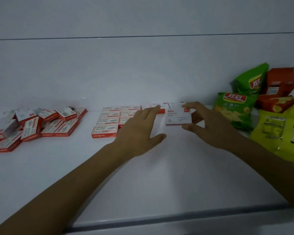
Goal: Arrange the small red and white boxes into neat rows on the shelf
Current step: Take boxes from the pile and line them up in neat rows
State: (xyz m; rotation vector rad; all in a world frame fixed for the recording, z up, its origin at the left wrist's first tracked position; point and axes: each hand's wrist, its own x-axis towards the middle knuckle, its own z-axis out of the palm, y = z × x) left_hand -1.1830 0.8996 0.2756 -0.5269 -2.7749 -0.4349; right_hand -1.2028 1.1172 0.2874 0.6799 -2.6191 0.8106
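Observation:
A jumbled pile of small red and white boxes (pixel 34 124) lies at the left of the white shelf (pixel 143 175). In the middle, several boxes form two neat rows (pixel 112 119). Two white-topped boxes (pixel 166 105) sit side by side by the back wall. My right hand (pixel 209 124) pinches a white-faced box (pixel 178 117) between thumb and fingers, just in front of those two. My left hand (pixel 139 129) hovers with straight fingers over the right end of the rows, its fingertips at the left back box.
Green, yellow and red-orange snack bags (pixel 268 109) crowd the shelf's right end, close to my right wrist. The back wall (pixel 143 70) stands right behind the boxes. The shelf's front edge (pixel 159 223) runs along the bottom.

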